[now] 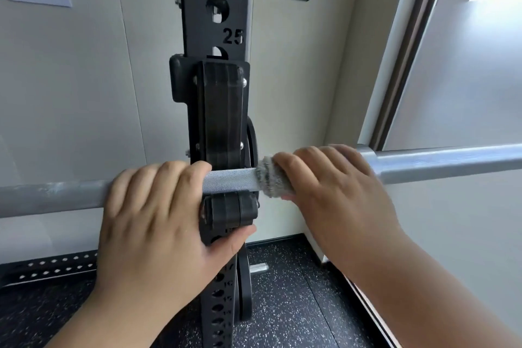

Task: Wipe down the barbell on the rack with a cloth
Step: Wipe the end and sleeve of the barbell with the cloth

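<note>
Pale wall (pixel 84 93) and speckled black floor (pixel 296 305) lie behind the black rack upright (pixel 197 8), which rises just beyond both grips. The barbell (pixel 50 198) rests across its J-hook (pixel 223 110), between the two hands. The left hand (pixel 158 220) clasps the bar just left of the hook, thumb under the hook's lip. The right hand (pixel 333 186), just right of it, clenches a grey cloth (pixel 268 178) wrapped round the bar.
</note>
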### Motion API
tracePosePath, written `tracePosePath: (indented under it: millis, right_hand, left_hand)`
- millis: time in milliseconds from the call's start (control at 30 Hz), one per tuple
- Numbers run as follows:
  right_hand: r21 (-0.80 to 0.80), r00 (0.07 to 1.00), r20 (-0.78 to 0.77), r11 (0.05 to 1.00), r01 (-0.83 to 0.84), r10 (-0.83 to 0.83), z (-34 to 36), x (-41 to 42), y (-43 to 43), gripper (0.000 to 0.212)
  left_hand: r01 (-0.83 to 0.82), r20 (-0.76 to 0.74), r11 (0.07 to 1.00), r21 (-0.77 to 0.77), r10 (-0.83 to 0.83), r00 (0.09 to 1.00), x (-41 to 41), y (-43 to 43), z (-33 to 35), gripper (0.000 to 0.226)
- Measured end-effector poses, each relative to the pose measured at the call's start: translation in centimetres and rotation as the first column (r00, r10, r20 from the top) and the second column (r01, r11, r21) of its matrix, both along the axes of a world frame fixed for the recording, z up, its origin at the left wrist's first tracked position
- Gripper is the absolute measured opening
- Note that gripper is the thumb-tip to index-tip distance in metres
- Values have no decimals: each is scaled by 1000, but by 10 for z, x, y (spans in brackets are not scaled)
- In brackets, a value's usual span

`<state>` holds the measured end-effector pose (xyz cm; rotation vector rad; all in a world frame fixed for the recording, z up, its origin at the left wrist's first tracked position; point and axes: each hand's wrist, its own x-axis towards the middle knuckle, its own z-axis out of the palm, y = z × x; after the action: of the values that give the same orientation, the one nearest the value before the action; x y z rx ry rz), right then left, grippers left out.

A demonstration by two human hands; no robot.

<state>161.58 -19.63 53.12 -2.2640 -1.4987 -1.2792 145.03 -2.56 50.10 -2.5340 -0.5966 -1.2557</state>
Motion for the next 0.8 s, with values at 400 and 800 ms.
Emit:
tracePosePath:
  millis: [400, 800]
  right_hand:
    - [-79, 991, -135, 997, 7, -17, 3, -2, 20, 40]
    - [-47, 860, -492, 982, -183, 137, 38, -35, 37, 53]
  left_hand:
    - [-44, 23, 999, 32, 43, 999, 6, -1, -3, 83]
    - [113, -148, 993, -12, -114, 982, -24, 8, 9, 79]
